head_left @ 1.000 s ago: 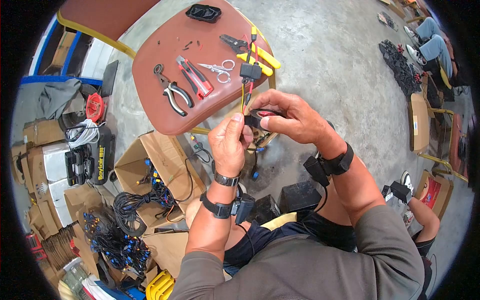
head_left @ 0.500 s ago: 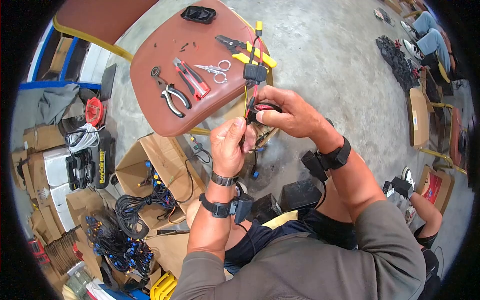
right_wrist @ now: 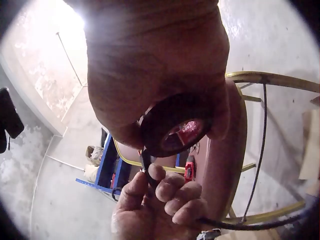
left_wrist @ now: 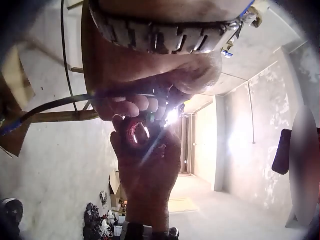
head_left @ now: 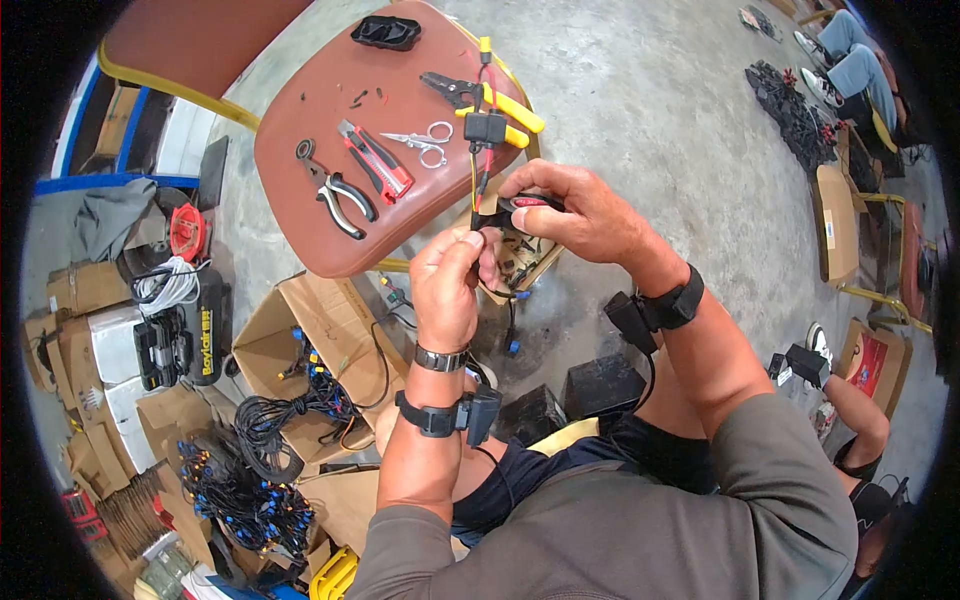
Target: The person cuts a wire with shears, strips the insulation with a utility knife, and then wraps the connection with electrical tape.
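Note:
The left hand pinches a cable with red and yellow wires between thumb and fingers. The right hand grips a roll of black tape, close to the left fingertips. In the right wrist view the tape roll shows a red inner core, and a short black strip runs from it to the left hand. A black box on the wires lies above the hands, near yellow-handled pliers. The left wrist view shows the right hand round the roll.
On the brown chair seat lie silver scissors, a red cutter, black-and-white pliers and a black tray. An open cardboard box with cables stands at the left; black blocks lie below the hands.
The right hand with the tape roll was drawn close to the left fingertips, then moved slightly away, with black tape between them. The wires and black box have shifted left.

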Available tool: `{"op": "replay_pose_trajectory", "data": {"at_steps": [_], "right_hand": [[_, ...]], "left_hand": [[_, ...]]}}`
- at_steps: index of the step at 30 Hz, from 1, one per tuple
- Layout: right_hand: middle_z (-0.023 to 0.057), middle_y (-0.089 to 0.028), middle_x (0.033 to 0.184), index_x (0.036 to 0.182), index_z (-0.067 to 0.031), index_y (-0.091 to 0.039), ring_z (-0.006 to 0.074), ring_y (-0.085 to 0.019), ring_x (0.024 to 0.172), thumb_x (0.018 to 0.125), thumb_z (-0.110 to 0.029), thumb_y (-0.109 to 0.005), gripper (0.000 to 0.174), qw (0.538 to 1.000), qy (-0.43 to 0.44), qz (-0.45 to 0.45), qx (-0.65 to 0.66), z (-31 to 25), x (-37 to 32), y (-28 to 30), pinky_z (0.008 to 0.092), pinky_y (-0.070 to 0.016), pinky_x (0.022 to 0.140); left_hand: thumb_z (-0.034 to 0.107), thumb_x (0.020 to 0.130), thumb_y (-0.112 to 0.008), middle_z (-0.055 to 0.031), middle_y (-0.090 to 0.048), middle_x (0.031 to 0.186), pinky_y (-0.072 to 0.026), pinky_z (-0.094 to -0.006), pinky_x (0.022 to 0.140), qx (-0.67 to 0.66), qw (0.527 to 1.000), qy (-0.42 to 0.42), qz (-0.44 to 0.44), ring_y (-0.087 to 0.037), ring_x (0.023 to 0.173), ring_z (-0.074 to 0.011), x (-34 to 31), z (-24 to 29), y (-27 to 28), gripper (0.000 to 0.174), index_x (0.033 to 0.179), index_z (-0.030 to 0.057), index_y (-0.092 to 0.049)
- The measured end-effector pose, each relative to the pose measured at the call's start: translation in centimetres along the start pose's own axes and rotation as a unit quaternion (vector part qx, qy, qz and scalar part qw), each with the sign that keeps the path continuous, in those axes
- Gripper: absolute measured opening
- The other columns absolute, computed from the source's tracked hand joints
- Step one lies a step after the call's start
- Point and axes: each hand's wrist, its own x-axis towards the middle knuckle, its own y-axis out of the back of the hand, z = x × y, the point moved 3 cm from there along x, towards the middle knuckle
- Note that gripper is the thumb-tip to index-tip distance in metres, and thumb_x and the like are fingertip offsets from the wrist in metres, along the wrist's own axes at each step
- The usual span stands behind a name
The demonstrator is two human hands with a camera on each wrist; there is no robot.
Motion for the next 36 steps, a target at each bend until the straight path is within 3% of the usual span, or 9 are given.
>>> {"op": "replay_pose_trajectory", "data": {"at_steps": [10, 22, 25, 36], "right_hand": [[0.0015, -0.062, 0.092, 0.109, 0.0005, -0.061, 0.0073, -0.055, 0.085, 0.091, -0.012, -0.062, 0.021, 1.0, -0.018, 0.005, -0.002, 0.0, 0.0, -0.2, 0.0254, -0.0481, 0.075], [0.002, -0.064, 0.098, 0.114, 0.0002, -0.061, 0.0075, -0.057, 0.091, 0.095, -0.013, -0.06, 0.024, 0.998, -0.025, -0.026, 0.05, 0.2, 0.1, -0.4, 0.0265, -0.049, 0.08], [0.0022, -0.062, 0.083, 0.106, 0.0002, -0.063, 0.0093, -0.056, 0.078, 0.093, -0.024, -0.063, 0.028, 0.996, -0.019, -0.022, 0.084, 0.5, 0.2, -0.5, 0.027, -0.0477, 0.067], [0.0042, -0.063, 0.088, 0.11, -0.0001, -0.063, 0.0103, -0.057, 0.079, 0.094, -0.026, -0.064, 0.03, 0.993, -0.064, -0.04, 0.088, 0.4, 0.0, -0.7, 0.0278, -0.0487, 0.068]], "left_hand": [[0.002, 0.093, -0.059, -0.0046, -0.059, 0.075, -0.0448, -0.0252, 0.052, 0.012, 0.998, -0.061, 0.033, -0.053, 0.06, -0.0118, 0.4, -0.6, -0.3, 0.014, 0.106, -0.0006, -0.059], [0.011, 0.094, -0.068, -0.0015, -0.062, 0.078, -0.0384, -0.0199, 0.052, 0.014, 0.992, -0.087, 0.093, -0.052, 0.061, -0.0077, 0.1, -0.5, -0.2, 0.027, 0.117, -0.0019, -0.066], [0.011, 0.093, -0.069, 0.0, -0.062, 0.076, -0.0365, -0.0192, 0.051, 0.024, 0.991, -0.092, 0.09, -0.051, 0.06, -0.0069, 0.2, -0.6, 0.0, 0.027, 0.117, -0.0016, -0.067], [0.012, 0.092, -0.071, 0.0018, -0.06, 0.073, -0.0336, -0.0198, 0.046, 0.05, 0.988, -0.102, 0.101, -0.046, 0.054, -0.0045, 0.1, -0.4, 0.3, 0.016, 0.103, 0.0004, -0.068]]}}
